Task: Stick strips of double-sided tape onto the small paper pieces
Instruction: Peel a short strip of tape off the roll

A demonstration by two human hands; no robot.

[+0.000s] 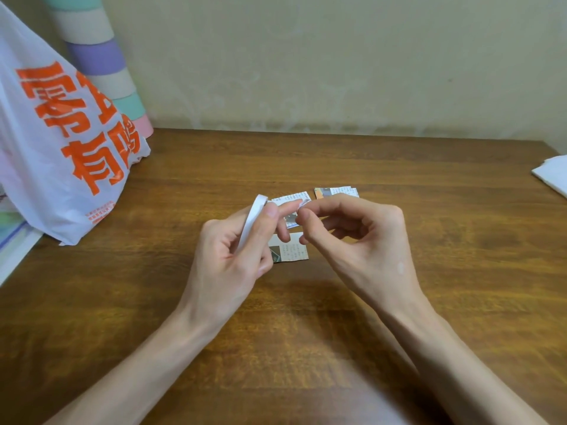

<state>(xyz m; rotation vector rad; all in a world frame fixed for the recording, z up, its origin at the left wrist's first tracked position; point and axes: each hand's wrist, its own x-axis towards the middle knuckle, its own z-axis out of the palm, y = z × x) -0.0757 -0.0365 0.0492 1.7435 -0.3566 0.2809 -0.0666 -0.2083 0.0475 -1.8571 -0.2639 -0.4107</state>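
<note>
My left hand (236, 243) grips a white roll of double-sided tape (252, 219) on edge, its index finger stretched toward the right. My right hand (352, 237) pinches the free end of the tape (302, 205) between thumb and index finger, just right of the roll. Both hands hover over the middle of the wooden table (306, 332). Under them lie small printed paper pieces: one (290, 250) partly hidden below the fingers, one (291, 199) behind the fingertips, and a small stack (336, 192) further right.
A white plastic bag with orange print (61, 154) stands at the left, with striped pastel rolls (101, 62) behind it against the wall. White paper (552, 174) lies at the table's right edge. Book edges (12, 243) show at the far left.
</note>
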